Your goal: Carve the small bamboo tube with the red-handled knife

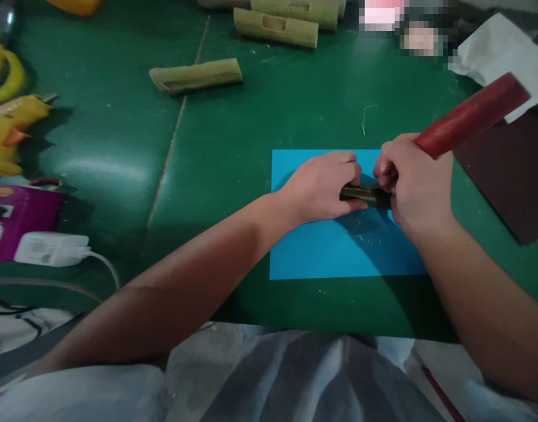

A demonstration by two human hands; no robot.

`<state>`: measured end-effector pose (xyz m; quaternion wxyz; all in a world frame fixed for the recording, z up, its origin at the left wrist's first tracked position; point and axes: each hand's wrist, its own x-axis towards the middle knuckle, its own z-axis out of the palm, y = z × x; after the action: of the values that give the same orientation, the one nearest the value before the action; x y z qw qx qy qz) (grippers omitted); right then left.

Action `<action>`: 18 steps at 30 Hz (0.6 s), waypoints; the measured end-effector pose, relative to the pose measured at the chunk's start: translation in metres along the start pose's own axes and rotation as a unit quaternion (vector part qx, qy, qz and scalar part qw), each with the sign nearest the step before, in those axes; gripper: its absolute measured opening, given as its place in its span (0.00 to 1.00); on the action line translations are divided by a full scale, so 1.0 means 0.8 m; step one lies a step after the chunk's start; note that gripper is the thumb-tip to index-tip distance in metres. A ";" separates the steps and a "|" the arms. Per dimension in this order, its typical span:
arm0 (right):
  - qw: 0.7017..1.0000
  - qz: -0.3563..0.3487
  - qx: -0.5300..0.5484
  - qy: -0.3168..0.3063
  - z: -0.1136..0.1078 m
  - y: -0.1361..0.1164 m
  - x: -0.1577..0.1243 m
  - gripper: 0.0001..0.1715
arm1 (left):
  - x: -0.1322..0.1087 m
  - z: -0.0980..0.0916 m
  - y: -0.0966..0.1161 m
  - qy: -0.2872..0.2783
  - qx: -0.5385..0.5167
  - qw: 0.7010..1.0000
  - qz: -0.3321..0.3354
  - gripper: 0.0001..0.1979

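Observation:
A small dark green bamboo piece [363,193] lies on a blue sheet [334,249] on the green table. My left hand [324,184] is closed over its left end and presses it down. My right hand [412,181] is closed round a tool with a red handle [469,114] that sticks up to the right; its working end is hidden by my fingers at the piece's right end. Fine shavings lie on the blue sheet below the piece.
Several cut bamboo sections [196,76] lie at the back of the green table [119,152]. A yellow glue gun [9,126], a purple box [20,220] and a white charger [53,249] are at the left. A dark brown board [510,170] and white paper [501,50] are at the right.

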<state>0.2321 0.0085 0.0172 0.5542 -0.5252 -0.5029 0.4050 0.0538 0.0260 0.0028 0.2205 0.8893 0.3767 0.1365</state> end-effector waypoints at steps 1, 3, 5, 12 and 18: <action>1.000 0.004 -0.007 0.003 0.000 0.000 -0.001 0.21 | -0.001 0.000 0.000 0.000 0.000 1.000 0.000 0.10; 0.999 0.019 -0.029 0.003 0.001 -0.002 -0.002 0.20 | -0.001 -0.001 0.001 -0.004 0.002 1.000 -0.001 0.10; 0.999 0.029 -0.044 0.000 0.002 -0.005 -0.002 0.20 | -0.001 0.000 0.000 -0.011 0.001 1.000 -0.002 0.11; 0.998 0.028 -0.051 -0.021 0.001 -0.001 0.002 0.19 | -0.001 0.002 -0.002 0.004 -0.011 1.000 0.005 0.10; 0.998 0.026 -0.055 -0.029 -0.001 0.004 0.004 0.21 | -0.001 0.001 -0.001 0.001 -0.012 1.000 -0.001 0.10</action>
<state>0.2338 0.0117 0.0147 0.4989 -0.5559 -0.5268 0.4058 0.0529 0.0256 0.0016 0.2311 0.8861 0.3759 0.1421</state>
